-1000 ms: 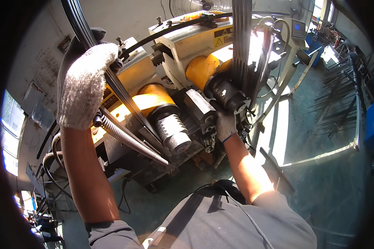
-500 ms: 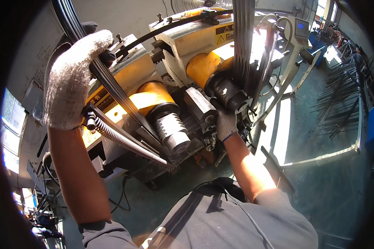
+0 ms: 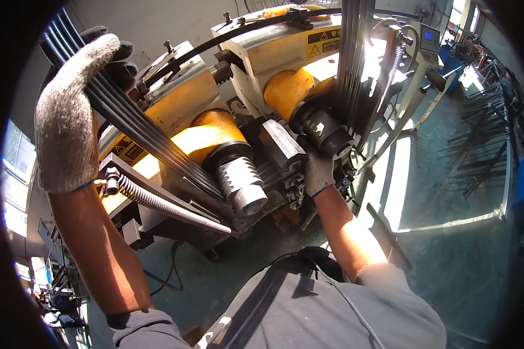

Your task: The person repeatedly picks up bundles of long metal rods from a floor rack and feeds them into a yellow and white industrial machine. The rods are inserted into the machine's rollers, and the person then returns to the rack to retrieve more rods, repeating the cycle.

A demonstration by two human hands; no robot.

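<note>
My left hand (image 3: 68, 119), in a white knitted glove with dark fingers, is closed round a bundle of long black rods (image 3: 142, 131). The rods slant from the upper left down to the left grooved roller (image 3: 241, 177) of a yellow and grey machine (image 3: 177, 93). My right hand (image 3: 319, 173), also gloved, reaches in beside the right grooved roller (image 3: 323, 131) and a grey metal block (image 3: 282, 142). Its fingers lie in shadow, so their grip cannot be made out. A second bundle of rods (image 3: 350, 64) stands upright by the right roller.
A ribbed hose (image 3: 157, 203) runs below the left bundle. Behind the right roller stands a control box (image 3: 423, 38) with a small screen. Many dark rods (image 3: 477, 139) lie in a metal frame (image 3: 448, 225) at the right. A cable (image 3: 174, 273) lies on the floor.
My left hand has moved left and slightly down, tilting the rods further over to the left. Those rods now look more spread out. My right hand has stayed nearly in place.
</note>
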